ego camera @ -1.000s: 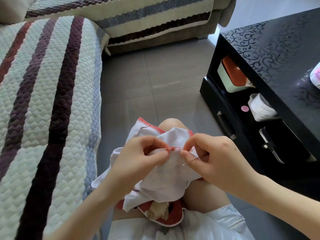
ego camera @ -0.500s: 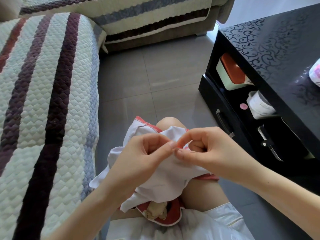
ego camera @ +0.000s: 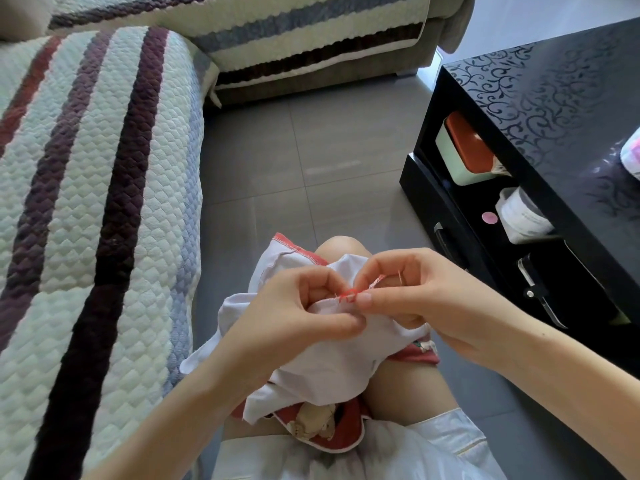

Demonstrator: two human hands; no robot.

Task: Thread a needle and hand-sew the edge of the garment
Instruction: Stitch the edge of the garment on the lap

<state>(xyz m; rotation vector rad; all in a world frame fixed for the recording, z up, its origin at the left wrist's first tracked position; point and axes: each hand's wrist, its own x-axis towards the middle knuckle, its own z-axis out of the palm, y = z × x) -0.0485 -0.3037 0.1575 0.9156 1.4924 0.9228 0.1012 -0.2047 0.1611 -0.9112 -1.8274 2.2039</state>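
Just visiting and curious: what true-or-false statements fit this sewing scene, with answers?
1. The left hand and right hand both pinch the white garment with red trim. True.
2. The stitches on its edge are blue. False: they are red.
3. The green box with an orange lid stands on top of the glossy black table. False: it sits on the shelf under the top.
4. A striped quilted sofa cover lies on the person's left. True.
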